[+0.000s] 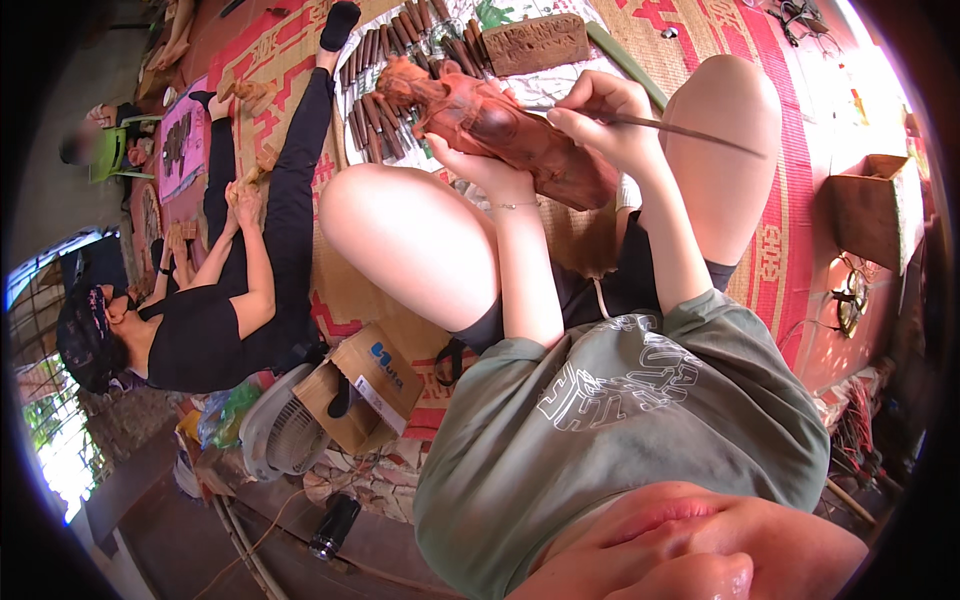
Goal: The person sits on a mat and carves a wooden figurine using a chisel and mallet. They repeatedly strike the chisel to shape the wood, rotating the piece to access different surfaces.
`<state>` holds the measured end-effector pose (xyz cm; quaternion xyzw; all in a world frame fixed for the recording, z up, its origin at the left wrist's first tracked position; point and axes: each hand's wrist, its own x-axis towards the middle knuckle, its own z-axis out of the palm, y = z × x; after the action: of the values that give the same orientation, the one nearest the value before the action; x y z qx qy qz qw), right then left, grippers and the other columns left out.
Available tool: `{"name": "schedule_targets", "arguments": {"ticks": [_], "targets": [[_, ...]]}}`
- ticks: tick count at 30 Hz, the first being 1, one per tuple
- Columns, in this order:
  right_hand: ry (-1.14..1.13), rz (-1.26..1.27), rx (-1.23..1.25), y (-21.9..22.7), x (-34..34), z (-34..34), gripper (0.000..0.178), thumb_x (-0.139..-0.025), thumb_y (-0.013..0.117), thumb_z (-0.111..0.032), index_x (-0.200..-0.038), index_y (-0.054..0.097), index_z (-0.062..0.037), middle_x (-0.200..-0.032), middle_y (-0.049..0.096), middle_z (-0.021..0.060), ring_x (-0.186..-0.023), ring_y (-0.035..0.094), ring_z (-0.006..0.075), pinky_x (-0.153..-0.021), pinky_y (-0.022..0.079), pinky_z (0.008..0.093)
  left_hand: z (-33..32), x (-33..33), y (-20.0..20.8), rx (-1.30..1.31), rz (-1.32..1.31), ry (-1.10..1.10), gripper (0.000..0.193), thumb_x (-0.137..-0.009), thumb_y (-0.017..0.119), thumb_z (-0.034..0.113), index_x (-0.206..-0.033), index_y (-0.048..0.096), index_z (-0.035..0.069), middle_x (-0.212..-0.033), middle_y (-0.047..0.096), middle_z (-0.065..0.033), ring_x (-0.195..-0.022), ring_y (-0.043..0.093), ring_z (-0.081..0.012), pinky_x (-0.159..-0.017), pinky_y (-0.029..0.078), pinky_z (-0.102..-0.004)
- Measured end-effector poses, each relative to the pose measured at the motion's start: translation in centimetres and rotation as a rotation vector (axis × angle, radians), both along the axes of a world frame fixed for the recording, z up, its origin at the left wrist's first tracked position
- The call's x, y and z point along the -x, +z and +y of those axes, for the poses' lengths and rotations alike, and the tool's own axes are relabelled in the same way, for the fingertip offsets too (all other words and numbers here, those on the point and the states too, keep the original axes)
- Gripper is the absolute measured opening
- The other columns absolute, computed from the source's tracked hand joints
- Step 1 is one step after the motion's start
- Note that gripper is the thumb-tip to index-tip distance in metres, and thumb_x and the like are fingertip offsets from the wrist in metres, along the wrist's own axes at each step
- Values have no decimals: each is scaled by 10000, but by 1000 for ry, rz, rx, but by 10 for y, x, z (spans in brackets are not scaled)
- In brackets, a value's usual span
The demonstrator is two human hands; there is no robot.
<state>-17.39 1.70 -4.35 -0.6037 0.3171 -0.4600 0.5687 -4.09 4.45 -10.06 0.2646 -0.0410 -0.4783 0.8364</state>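
A reddish-brown carved wooden figure (510, 135) lies tilted above my raised knees. My left hand (478, 172) is closed around its underside, supporting it from the left. In my right hand (612, 112) is a long thin dark tool (700, 135), gripped between thumb and fingers. One end of the tool sticks out to the right; the other points toward the figure's surface, where I cannot make out its tip. Just beyond the figure, rows of hand tools with brown handles (385, 45) lie on a white patterned cloth (357, 82).
A brown brick-like block (537, 44) and a green strip (628, 65) lie beyond my hands. At left, another person (200, 335) sits holding a piece of wood. An open cardboard box (375, 385) and grey fan (280, 425) stand lower left; a wooden box (875, 212) stands right.
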Motion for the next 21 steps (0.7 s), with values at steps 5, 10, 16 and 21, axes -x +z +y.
{"name": "schedule_targets", "arguments": {"ticks": [5, 10, 16, 21], "targets": [[-34, 167, 307, 2, -16, -1, 209, -724, 696, -150, -704, 561, 7, -640, 567, 47, -601, 520, 85, -549, 411, 239, 4, 7, 6, -32, 62, -54, 853, -780, 340, 711, -1208, 419, -23, -983, 565, -179, -864, 574, -294, -766, 485, -384], [32, 56, 156, -21, -4, -6, 171, -695, 675, -106, -651, 551, 4, -620, 552, 35, -598, 511, 87, -550, 397, 237, 1, 7, 3, 173, -23, -171, 853, -788, 345, 686, -1198, 399, -60, -976, 556, -197, -865, 559, -308, -775, 482, -393], [-50, 110, 239, -21, -24, 0, 211, -733, 703, -145, -652, 549, -26, -621, 540, 22, -619, 502, 97, -568, 395, 257, 11, -1, -2, 130, 142, -150, 854, -816, 310, 702, -1198, 412, -55, -1050, 543, -189, -960, 549, -291, -846, 476, -384], [-77, 15, 127, -29, -6, -6, 199, -704, 643, -17, -596, 476, -20, -597, 502, 10, -565, 444, 81, -537, 345, 238, -1, 8, -5, 85, 119, -135, 747, -869, 292, 624, -1245, 429, -7, -1063, 585, -187, -876, 602, -295, -796, 503, -387]]}}
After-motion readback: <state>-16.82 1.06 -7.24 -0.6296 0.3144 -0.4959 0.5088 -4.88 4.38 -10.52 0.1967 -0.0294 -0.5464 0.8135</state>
